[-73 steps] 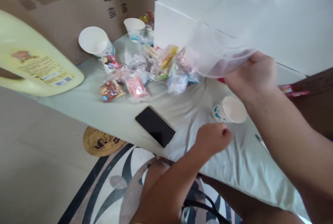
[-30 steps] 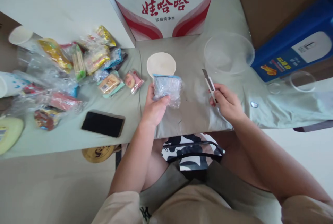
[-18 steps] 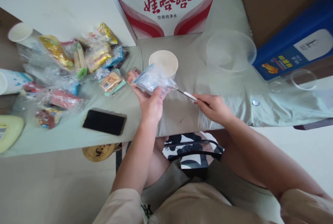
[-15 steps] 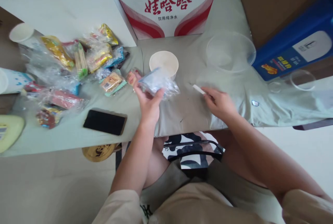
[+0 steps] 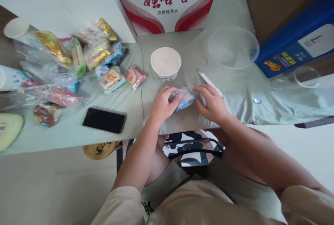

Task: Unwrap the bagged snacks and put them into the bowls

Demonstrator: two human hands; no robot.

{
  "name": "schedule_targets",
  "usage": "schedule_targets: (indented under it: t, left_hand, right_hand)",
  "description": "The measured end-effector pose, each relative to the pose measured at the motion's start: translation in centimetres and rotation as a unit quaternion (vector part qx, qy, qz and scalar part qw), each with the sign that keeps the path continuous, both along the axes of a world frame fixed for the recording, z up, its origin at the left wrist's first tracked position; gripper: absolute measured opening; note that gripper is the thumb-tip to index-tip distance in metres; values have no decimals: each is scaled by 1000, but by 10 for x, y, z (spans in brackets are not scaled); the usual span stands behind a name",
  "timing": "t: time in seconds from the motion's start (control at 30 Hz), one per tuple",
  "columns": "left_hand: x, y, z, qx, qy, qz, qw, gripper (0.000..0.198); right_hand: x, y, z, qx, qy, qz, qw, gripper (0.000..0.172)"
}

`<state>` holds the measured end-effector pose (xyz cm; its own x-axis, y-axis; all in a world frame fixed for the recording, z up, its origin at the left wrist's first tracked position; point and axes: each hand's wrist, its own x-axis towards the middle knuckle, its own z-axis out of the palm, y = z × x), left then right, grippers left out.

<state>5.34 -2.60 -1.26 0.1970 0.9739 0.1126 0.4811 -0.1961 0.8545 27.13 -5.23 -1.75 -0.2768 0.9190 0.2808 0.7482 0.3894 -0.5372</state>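
Two hands [image 5: 163, 104] [image 5: 213, 105] flank packet [image 5: 187, 99]; box [image 5: 168, 21] reads "娃哈哈".

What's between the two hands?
In the head view, a clear-and-blue packet lies there, held by the left hand; whether the right hand touches it is unclear.

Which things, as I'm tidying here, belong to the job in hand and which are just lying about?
Seemingly in use:
clear plastic packet with blue edging, in the left hand
slim white knife beside the right hand

Seemingly lying about:
black rectangular phone
pale-yellow plastic jug
white box with red lettering
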Motion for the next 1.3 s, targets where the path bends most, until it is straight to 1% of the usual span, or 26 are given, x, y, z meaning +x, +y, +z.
schedule_targets:
  t: [0.07, 0.1, 0.13, 0.23, 0.3, 0.37, 0.43, 0.47, 0.5, 0.53, 0.57, 0.6, 0.67, 0.73, 0.77, 0.8, 0.87, 0.93, 0.97, 1.0, 1.07, 1.1, 1.17, 1.23, 1.27, 1.3]
  left_hand:
    - [0, 0, -1, -57, -111, 33, 992, 19]
    - [0, 0, -1, -97, -171, 55, 979, 21]
    - [1, 0, -1, -141, -232, 79, 959, 23]
    - [1, 3, 2, -256, -378, 141, 878, 24]
    - [-1, 6, 6, -286, -432, 183, 836, 21]
    - [-4, 10, 10, -294, -465, 225, 805, 17]
    - [-9, 13, 14, -299, -480, 253, 785, 16]
    - [-12, 14, 16, -301, -480, 261, 782, 16]
    - [-16, 15, 17, -297, -475, 268, 784, 16]
    - [-20, 15, 18, -288, -462, 274, 793, 16]
    - [-25, 16, 17, -275, -438, 281, 808, 16]
    - [-30, 16, 17, -258, -402, 287, 830, 15]
    - [-40, 15, 12, -219, -299, 289, 882, 16]
    - [-47, 13, 6, -158, -187, 272, 931, 22]
    - [-49, 12, 3, -118, -144, 256, 949, 26]
    - [-49, 11, 0, -79, -113, 232, 963, 29]
    - [-46, 10, -4, -24, -85, 175, 981, 37]
    - [-41, 10, -5, -20, -64, 119, 991, 46]
    - [-38, 11, -4, -28, -46, 93, 994, 47]
    - [-36, 11, -4, -35, -25, 69, 997, 42]
    - [-33, 13, -1, -35, 10, 21, 999, 19]
    - [-32, 13, 0, -25, 16, 5, 1000, 10]
    - [-32, 11, 5, 13, 4, 0, 1000, 10]
    - [-33, 4, 13, 56, -32, 18, 998, 8]
    - [-34, 0, 18, 66, -63, 24, 996, 7]
    - [-35, -6, 23, 60, -99, 21, 993, 8]
  right_hand:
    - [2, 0, 3, -14, 15, 5, 1000, 42]
    - [3, 0, 4, -16, 26, 22, 999, 45]
    - [4, 0, 5, -17, 39, 51, 998, 48]
    - [5, -1, 5, -17, 52, 156, 986, 53]
    - [4, -1, 3, -18, 30, 174, 984, 42]
    - [4, 0, 1, -17, 5, 160, 987, 28]
    - [4, 2, 1, -11, -6, 156, 988, 21]
    - [5, 3, 1, -6, -6, 153, 988, 19]
    - [7, 5, 2, 1, -2, 145, 989, 17]
    - [10, 7, 3, 9, 4, 130, 992, 14]
    - [13, 9, 4, 16, 10, 104, 994, 12]
    - [18, 11, 5, 24, 12, 68, 997, 10]
    - [26, 14, 6, 45, 3, -20, 999, 11]
    - [32, 15, 6, 73, -4, -101, 992, 16]
    - [34, 15, 5, 86, 2, -119, 989, 21]
    - [34, 15, 5, 93, 13, -115, 989, 25]
    - [30, 13, 3, 85, 25, -64, 994, 35]
    - [23, 13, 1, 56, 1, -8, 998, 44]
    - [19, 13, -1, 42, -21, 2, 999, 45]
    - [16, 13, -2, 32, -42, 1, 999, 41]
    - [14, 13, -1, 26, -69, -9, 997, 22]
    - [14, 13, 1, 33, -73, -14, 997, 17]
    - [16, 11, 8, 70, -63, -25, 995, 20]
    - [19, 7, 17, 112, -43, -21, 993, 19]
    - [20, 4, 21, 120, -36, -4, 992, 18]
    - [22, 2, 24, 112, -29, 28, 993, 18]
